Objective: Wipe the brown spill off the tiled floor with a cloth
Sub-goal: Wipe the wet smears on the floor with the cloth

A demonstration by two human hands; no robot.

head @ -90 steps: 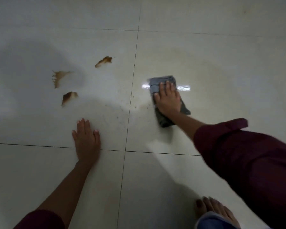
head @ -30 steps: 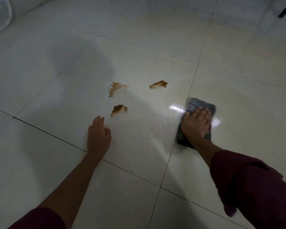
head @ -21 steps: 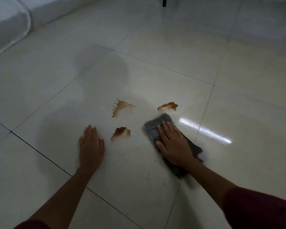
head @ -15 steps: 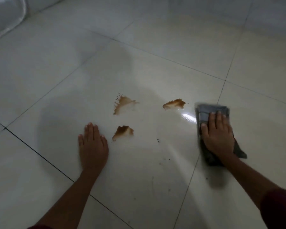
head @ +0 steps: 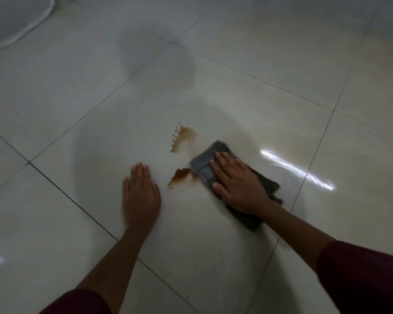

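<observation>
Two brown spill patches lie on the pale tiled floor (head: 100, 114): a splattered patch (head: 183, 135) farther away and a smaller patch (head: 179, 176) nearer me. My right hand (head: 237, 182) presses flat on a folded grey cloth (head: 205, 162), and the cloth's left edge touches the nearer patch. A faint brown smear runs on the tile just beyond the cloth. My left hand (head: 141, 192) rests flat on the floor, fingers together, just left of the nearer patch and holding nothing.
A white rounded object (head: 11, 19) sits at the top left corner. Dark grout lines cross the floor. A bright light reflection (head: 297, 171) streaks the tile right of the cloth.
My right hand has slid the cloth leftward, from right of the spill onto it. The rightmost brown patch is no longer visible; a faint smear shows there. My left hand stayed planted.
</observation>
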